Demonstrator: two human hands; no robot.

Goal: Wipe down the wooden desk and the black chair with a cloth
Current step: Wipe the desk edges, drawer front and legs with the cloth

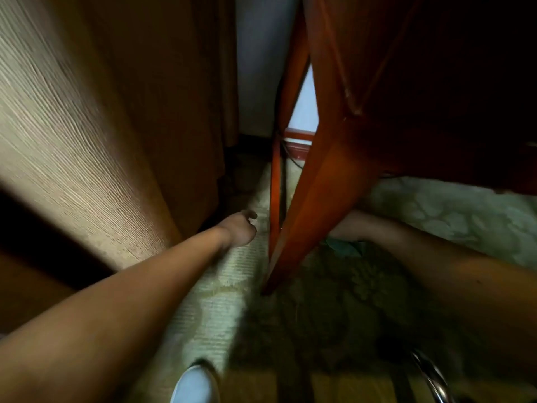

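Right arm reaches behind near desk leg [313, 199], hand hidden so grip can't tell; teal cloth [344, 247] peeks just right of leg. Left hand [241, 229] loosely curled, empty, hovering left of leg.

The head camera is looking steeply down from close beside the desk leg [308, 210], facing the carpet [220, 292].

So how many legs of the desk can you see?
2: the front leg near the middle, and the back leg behind it by the wall. Other legs may be hidden.
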